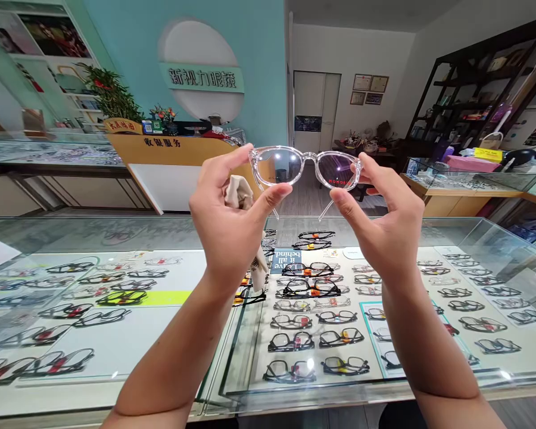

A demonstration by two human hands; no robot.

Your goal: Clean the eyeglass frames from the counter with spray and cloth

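Held up at eye height above the glass counter is a pair of clear-framed eyeglasses (309, 156), with red lettering on the lens at right. My left hand (232, 208) pinches the frame's left end between thumb and forefinger. A beige cloth (238, 193) is tucked in the same palm, and part of it hangs below the hand. At the other end, my right hand (379, 208) grips the frame with thumb and fingers. Both temples point down and away from the lenses.
A glass display counter (161, 223) spans the front, with rows of eyeglasses (295, 341) inside. Several dark pairs (311, 288) are stacked near its middle. Behind stands a cashier desk (138, 173) with a plant (111, 92). Another glass case (464, 185) and dark shelves (464, 89) are at right.
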